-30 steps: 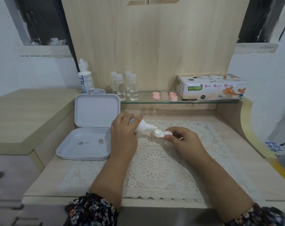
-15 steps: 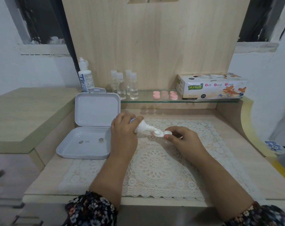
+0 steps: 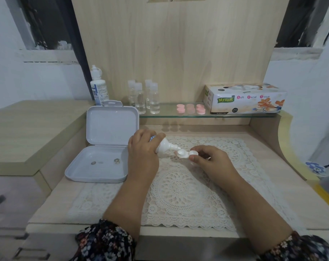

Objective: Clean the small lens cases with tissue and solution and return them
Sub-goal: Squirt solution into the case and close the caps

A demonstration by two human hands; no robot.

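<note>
Little has moved since the earlier frames: the left hand (image 3: 143, 155) still grips the small solution bottle (image 3: 164, 148) tipped on its side, and its nozzle has only edged nearer to the white lens case (image 3: 186, 153), whose open well now sits just under the tip. The right hand (image 3: 209, 159) pinches that case by its far end, thumb and fingers curled round it, holding it a little above the lace doily (image 3: 178, 185) that covers the desk. Whether any liquid is leaving the nozzle cannot be told. The step in hand appears to be wetting the case with solution before wiping. On the glass shelf (image 3: 169, 112) behind, a group of pink lens cases (image 3: 191, 109) waits beside the tissue box (image 3: 244, 98), with four clear vials (image 3: 143, 97) and a taller solution bottle (image 3: 98, 87) further left. An open white storage box (image 3: 103, 147) lies just beside the left hand, a few small items in its tray. The next move likely calls for a gentle squeeze so the shallow well does not overflow onto the doily, then setting the bottle down to free a hand for a tissue from the box, which stands well apart on the shelf.
</note>
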